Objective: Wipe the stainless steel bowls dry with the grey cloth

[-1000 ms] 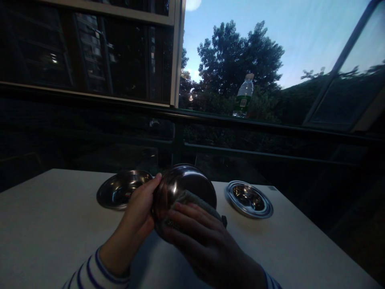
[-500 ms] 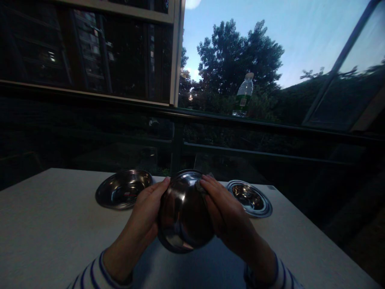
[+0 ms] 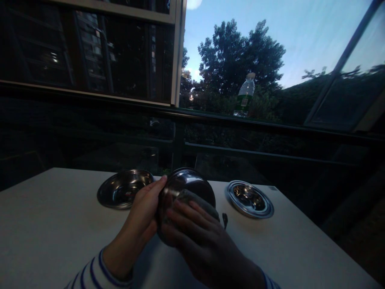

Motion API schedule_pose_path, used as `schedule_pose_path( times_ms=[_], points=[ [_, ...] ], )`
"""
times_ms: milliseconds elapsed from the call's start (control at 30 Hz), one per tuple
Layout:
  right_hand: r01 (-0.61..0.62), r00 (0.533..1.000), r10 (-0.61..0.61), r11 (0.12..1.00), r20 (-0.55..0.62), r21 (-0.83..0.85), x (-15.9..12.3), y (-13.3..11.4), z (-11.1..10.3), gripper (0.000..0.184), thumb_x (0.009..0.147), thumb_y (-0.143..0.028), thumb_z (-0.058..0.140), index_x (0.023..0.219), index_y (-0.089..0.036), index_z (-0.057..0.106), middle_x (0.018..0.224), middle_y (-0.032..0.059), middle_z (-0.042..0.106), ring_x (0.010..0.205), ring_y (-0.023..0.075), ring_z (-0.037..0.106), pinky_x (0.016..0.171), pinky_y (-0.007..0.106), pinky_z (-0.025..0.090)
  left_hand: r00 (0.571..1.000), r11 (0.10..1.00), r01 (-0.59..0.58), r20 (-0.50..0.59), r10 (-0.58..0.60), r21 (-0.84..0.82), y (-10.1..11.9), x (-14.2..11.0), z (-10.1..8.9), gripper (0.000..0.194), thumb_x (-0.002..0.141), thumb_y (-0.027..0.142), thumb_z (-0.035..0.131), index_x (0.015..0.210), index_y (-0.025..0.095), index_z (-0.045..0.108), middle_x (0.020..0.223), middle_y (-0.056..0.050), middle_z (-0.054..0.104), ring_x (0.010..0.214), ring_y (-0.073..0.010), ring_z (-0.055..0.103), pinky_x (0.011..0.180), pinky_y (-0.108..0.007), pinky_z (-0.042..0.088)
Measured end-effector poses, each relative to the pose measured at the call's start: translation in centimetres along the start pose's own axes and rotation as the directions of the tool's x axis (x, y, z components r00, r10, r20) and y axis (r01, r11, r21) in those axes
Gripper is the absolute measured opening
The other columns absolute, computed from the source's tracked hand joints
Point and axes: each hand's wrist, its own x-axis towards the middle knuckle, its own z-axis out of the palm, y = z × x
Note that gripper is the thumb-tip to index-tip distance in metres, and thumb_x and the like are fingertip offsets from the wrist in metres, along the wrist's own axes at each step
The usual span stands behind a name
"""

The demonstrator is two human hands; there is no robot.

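Observation:
A shiny metal bowl (image 3: 195, 180) is held over the near part of the table, its rounded outer side facing me. My left hand (image 3: 146, 206) grips its left rim, with the thumb along the edge. Across the front of the bowl lies my right hand (image 3: 201, 237), slightly blurred, its fingers pressing a dark greyish cloth (image 3: 197, 197) flat to the metal. A dark corner of the cloth sticks out on the right. The lower part of the bowl is hidden behind my right hand.
On the white table (image 3: 60, 224), a wide metal basin (image 3: 120, 192) stands at the back left. Stacked metal dishes (image 3: 251, 200) stand at the back right. Beyond the table, a plastic bottle (image 3: 245, 96) with a green label stands on the railing ledge (image 3: 210, 115) by the window.
My right hand has slid with the cloth from the bowl's upper right side down and left across its front. My left hand keeps its grip on the rim.

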Motion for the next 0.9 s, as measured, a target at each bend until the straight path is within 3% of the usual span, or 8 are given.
schedule_pose_path(
  times_ms=[167,333,467,567,733,900],
  points=[
    [0.086,0.996,-0.088,0.994,-0.021,-0.071,0.5,-0.7,0.8,0.026,0.090,-0.013,0.041,0.107,-0.012,0.061,0.111,0.0055,0.064,0.116,0.0188,0.049,0.100,0.033,0.041,0.997,1.000,-0.018,-0.071,0.016,-0.024,0.4,0.0,-0.1,0.018,0.075,0.019,0.061,0.057,0.015,0.058,0.046,0.002,0.058,0.039,-0.0087,0.053,0.040,-0.018,0.040],
    [0.073,0.996,-0.078,0.993,-0.042,-0.094,0.5,-0.6,0.5,0.024,0.090,-0.014,0.044,0.108,-0.013,0.060,0.111,0.0045,0.065,0.115,0.0176,0.050,0.099,0.031,0.042,0.996,0.998,-0.067,0.061,0.066,0.012,-0.3,-0.3,-0.1,0.015,0.068,0.029,0.067,0.063,0.015,0.063,0.047,0.004,0.057,0.042,-0.0090,0.051,0.044,-0.020,0.042],
    [0.014,0.999,-0.017,0.997,-0.045,-0.077,0.0,0.3,-0.1,0.028,0.092,-0.015,0.040,0.115,-0.014,0.055,0.120,0.0046,0.059,0.123,0.0175,0.042,0.102,0.034,0.039,0.988,0.991,-0.104,0.125,0.093,0.084,-0.8,-0.5,0.0,0.019,0.067,0.033,0.068,0.063,0.015,0.065,0.050,0.003,0.058,0.049,-0.0098,0.054,0.049,-0.020,0.042],
    [-0.076,0.994,0.074,0.997,-0.080,-0.015,-0.6,1.7,-0.6,0.033,0.091,-0.015,0.039,0.123,-0.012,0.047,0.128,0.0098,0.052,0.127,0.0207,0.036,0.103,0.041,0.038,0.988,0.987,-0.086,0.143,0.067,0.134,-1.2,-0.8,0.1,0.021,0.067,0.035,0.068,0.065,0.014,0.066,0.050,0.003,0.058,0.052,-0.0114,0.056,0.050,-0.020,0.041],
    [-0.284,0.942,0.291,0.956,-0.166,0.069,-1.3,3.5,-0.7,0.036,0.091,-0.010,0.035,0.126,-0.012,0.041,0.127,0.0146,0.051,0.123,0.0198,0.042,0.101,0.044,0.040,0.985,0.981,-0.078,0.167,0.047,0.180,-1.4,-1.4,0.2,0.024,0.068,0.038,0.066,0.065,0.014,0.067,0.055,0.000,0.062,0.056,-0.0145,0.059,0.053,-0.023,0.043],
    [-0.186,0.973,0.191,0.981,-0.127,0.053,-1.2,2.5,-0.3,0.037,0.089,-0.012,0.037,0.126,-0.010,0.042,0.130,0.0140,0.049,0.129,0.0229,0.034,0.104,0.048,0.035,0.992,0.991,-0.074,0.108,0.062,0.108,-1.2,-1.3,0.1,0.021,0.066,0.036,0.068,0.063,0.015,0.066,0.053,0.001,0.063,0.051,-0.0131,0.058,0.050,-0.022,0.043]
  ],
)
